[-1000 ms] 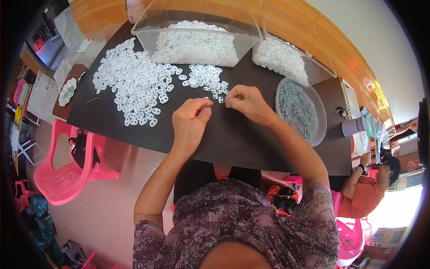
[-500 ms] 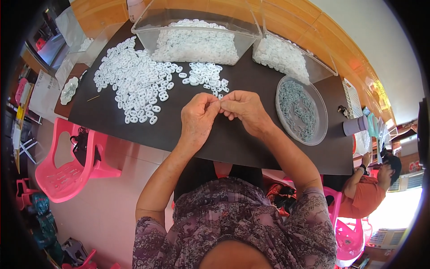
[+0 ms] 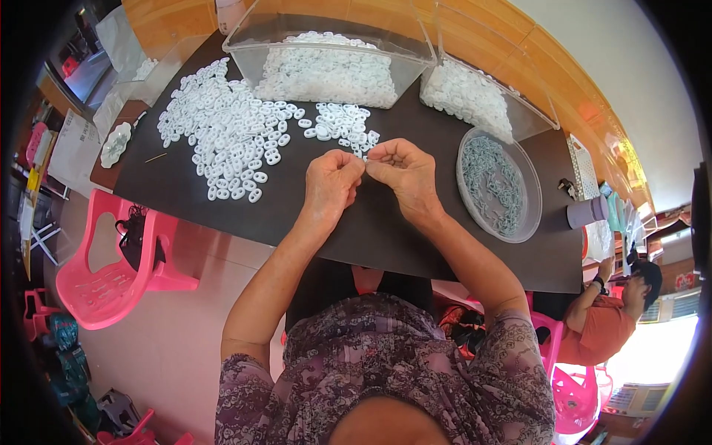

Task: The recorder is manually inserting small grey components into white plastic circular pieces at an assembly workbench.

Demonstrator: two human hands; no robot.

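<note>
My left hand [image 3: 331,184] and my right hand [image 3: 403,176] meet fingertip to fingertip over the black table [image 3: 386,230], pinching a small white plastic piece between them; the piece is mostly hidden by the fingers. Just beyond the fingers lies a small cluster of white ring-shaped pieces [image 3: 341,122]. A large spread of the same white pieces [image 3: 226,133] covers the table to the left. A round clear dish of grey-green small parts [image 3: 497,184] sits to the right of my right hand.
Two clear plastic bins of white pieces stand at the far edge, one in the middle [image 3: 330,55], one at the right [image 3: 478,89]. A pink plastic chair [image 3: 111,271] stands at the left. A person in an orange shirt [image 3: 604,326] sits at the right.
Both hands have drawn together from slightly apart. The fingertips now touch over the table near the small cluster of white pieces.
</note>
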